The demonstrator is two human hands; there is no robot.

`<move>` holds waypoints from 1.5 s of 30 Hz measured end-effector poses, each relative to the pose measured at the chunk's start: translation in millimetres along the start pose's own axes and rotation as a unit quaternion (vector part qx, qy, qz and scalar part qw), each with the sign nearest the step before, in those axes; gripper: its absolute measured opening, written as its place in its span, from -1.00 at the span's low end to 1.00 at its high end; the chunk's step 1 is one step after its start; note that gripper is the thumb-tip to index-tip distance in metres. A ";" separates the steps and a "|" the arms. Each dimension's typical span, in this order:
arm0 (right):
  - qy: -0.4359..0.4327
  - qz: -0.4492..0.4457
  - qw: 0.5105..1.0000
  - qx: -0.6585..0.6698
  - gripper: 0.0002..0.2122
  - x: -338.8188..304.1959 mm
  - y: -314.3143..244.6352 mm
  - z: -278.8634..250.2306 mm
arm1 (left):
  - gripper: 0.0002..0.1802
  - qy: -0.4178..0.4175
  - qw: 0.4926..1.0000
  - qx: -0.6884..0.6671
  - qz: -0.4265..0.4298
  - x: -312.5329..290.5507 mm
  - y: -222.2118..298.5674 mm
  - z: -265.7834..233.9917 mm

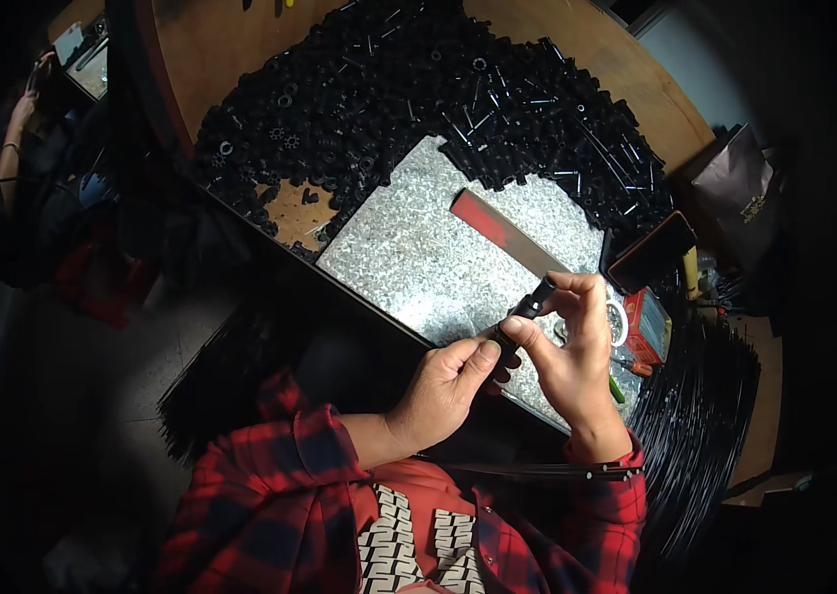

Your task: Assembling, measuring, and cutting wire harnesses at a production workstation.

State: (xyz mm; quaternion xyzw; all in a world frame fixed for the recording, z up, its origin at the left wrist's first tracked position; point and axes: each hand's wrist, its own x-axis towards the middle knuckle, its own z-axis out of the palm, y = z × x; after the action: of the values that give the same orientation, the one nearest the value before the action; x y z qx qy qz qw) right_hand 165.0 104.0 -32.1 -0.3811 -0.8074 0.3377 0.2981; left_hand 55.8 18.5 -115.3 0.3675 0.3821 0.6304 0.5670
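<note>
A: What do the hands hold?

B: The left hand (443, 391) is wrapped around the lower part of a black tube (542, 294), its thumb on top; the right hand (577, 361) pinches the upper part between thumb and fingers

A: Where is the tube?

B: Between the two hands, above the near edge of a speckled slab (403, 233), tilted, its upper end pointing away and to the right

A: And just beyond the hands?

B: A flat bar (502, 228), red at its far end and brown nearer, lies obliquely on the slab; just right of the right hand are a white ring (617, 323), a red box (646, 337), an orange-handled tool (636, 367) and a green stick (616, 391)

A: What surrounds the slab?

B: A heap of black parts (389, 109), rings and short tubes among them, bounds its far side; a dark flat device (654, 249) stands at its right

A: Farther out?

B: Thin black rods (700, 426) fan out at right, below a dark bag (735, 183); at upper left a co-worker's forearm (10, 163) shows
</note>
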 end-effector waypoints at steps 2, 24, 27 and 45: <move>-0.004 0.023 0.999 0.029 -0.52 2.9 3.7 -0.4 | -0.59 -0.008 0.999 -0.050 -0.004 0.4 -1.2 0.4; -0.124 0.021 0.991 0.040 -0.72 -10.7 21.9 -6.6 | -0.67 0.007 0.982 -0.184 -0.044 8.2 -7.4 -7.2; -0.146 0.029 0.989 0.005 -0.78 -6.2 13.2 -11.6 | -0.64 -0.026 0.985 -0.167 -0.016 6.2 -3.7 -7.6; -0.076 0.218 0.903 0.363 -0.74 -45.4 52.0 29.9 | -0.60 -0.082 0.989 -0.123 -0.025 7.9 1.6 -25.5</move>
State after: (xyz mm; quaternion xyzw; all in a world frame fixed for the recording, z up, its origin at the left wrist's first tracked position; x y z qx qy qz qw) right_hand 188.6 82.4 -100.3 -0.3857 -0.5458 0.6920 0.2730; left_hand 31.5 24.6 -124.8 0.3355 0.2634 0.6257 0.6531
